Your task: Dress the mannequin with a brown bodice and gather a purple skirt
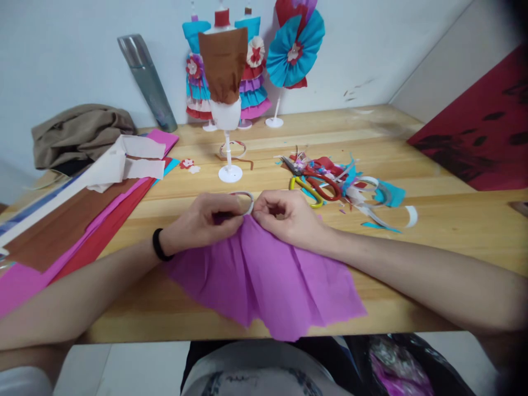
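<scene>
A sheet of purple crepe paper (272, 280) hangs in folds from my fingers, its lower edge spread over the front of the table. My left hand (206, 217) pinches the gathered top edge between thumb and forefinger. Close beside it, my right hand (291, 217) pinches the same edge, fingers curled in. A thin pale loop (248, 199), like a curled strip, rises behind my left fingertips; whether it is attached to the paper I cannot tell. Beyond my hands stands a small white dress form (226, 116) wrapped in brown crepe paper (225, 63).
Scissors with red and yellow handles (315, 190) lie among paper scraps (350, 176) at right. Crepe paper sheets (74, 220) are stacked at left, near a brown cloth (82, 135) and a leaning flask (148, 82). Dressed forms (253, 77) stand by the wall. A red panel (474, 126) is far right.
</scene>
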A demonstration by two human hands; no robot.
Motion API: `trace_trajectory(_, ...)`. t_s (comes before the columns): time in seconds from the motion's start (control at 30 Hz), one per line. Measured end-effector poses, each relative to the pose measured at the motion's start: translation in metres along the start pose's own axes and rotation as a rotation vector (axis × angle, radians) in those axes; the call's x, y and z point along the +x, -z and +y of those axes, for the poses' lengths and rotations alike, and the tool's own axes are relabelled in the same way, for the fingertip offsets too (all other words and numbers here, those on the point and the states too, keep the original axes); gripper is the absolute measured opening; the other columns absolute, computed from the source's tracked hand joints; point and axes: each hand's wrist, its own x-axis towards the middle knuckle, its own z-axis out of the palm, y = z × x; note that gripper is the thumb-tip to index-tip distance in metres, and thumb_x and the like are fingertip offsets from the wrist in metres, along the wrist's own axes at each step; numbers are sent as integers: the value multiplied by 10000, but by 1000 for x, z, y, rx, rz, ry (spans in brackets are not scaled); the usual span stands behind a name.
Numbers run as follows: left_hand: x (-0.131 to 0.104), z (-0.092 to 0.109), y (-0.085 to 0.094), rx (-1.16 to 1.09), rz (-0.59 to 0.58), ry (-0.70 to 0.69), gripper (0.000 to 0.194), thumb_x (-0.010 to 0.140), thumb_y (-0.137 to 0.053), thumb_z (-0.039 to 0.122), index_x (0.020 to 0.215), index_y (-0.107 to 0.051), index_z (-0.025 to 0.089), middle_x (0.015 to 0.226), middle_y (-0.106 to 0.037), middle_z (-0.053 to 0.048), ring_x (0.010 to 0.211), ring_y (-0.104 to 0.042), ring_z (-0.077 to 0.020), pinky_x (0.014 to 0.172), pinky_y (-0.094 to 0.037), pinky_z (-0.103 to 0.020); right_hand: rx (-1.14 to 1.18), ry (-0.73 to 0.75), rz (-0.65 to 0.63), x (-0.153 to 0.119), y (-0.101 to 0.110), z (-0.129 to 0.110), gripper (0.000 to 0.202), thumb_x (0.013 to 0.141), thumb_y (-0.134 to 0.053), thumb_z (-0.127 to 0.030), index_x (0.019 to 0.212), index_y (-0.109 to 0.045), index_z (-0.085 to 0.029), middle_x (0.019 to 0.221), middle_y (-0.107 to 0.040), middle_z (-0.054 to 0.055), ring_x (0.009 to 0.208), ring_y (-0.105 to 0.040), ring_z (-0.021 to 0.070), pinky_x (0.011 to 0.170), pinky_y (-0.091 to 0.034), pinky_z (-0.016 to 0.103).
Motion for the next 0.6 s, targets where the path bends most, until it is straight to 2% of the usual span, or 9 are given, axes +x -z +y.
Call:
trace_trajectory(0.07, -1, -2, 3, -153, 20, 150, 204, 878, -558, 210, 685, -576, 148, 630, -494, 23, 603, -436, -91, 552, -340, -216, 20, -16, -6, -1, 0, -2, 120, 757, -552, -237, 649, -533, -188, 514, -457, -48, 465, -386, 82, 456, -303, 221)
trace_trajectory(0.17, 0, -5, 6, -371, 57, 262, 229, 869, -605, 278, 689, -614, 135, 647, -538, 11, 608, -463, -92, 556, -358, -212, 41, -31, 2, -2, 0, -4, 140, 762, -556, -276, 654, -527, -191, 509, -440, -50, 468, -376, 84, 459, -308, 225)
trace_trajectory(0.4, -4, -11, 4, -634, 137, 402, 187, 806, -695, 285, 702, -667, 131, 674, -578, 1, 629, -499, -92, 573, -392, -198, 182, -55, -7, -1, 0, -6, 166, 794, -560, -314, 700, -553, -178, 607, -544, -12, 534, -459, 98, 503, -366, 235)
trace_trajectory(0.6, -3, -12, 3, -747, 148, 467, 166, 784, -698, 269, 696, -662, 134, 647, -588, 3, 585, -505, -93, 536, -398, -208, 147, -70, -7, -2, 1, -4, 216, 830, -542, -349, 698, -556, -179, 609, -540, -9, 550, -470, 109, 532, -378, 255)
